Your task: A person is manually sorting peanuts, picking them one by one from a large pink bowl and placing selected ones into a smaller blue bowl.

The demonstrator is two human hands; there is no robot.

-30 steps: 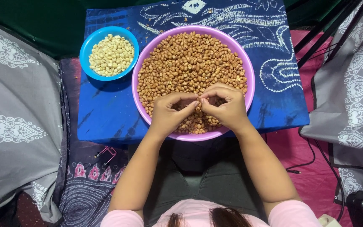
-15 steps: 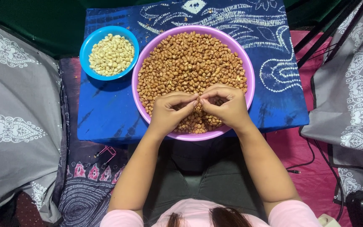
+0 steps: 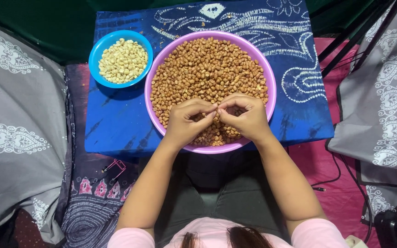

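Observation:
A wide purple bowl (image 3: 272,87) full of brown-skinned peanuts (image 3: 207,69) rests on a low table under a blue patterned cloth (image 3: 116,119). Over the near part of the bowl my left hand (image 3: 184,121) and my right hand (image 3: 249,117) meet fingertip to fingertip, pinching a peanut between them; the nut itself is mostly hidden by the fingers. At the left, a smaller blue bowl (image 3: 95,53) holds pale skinned peanuts (image 3: 122,60).
Grey patterned cushions (image 3: 19,128) flank the table on the left and right (image 3: 382,105). Black tripod legs (image 3: 350,41) and a black cable (image 3: 336,170) lie at the right on a pink cloth. A small pink clip (image 3: 114,166) sits on the floor near my left knee.
The hands stay together over the bowl, with only small finger movements. The camera view has shifted slightly.

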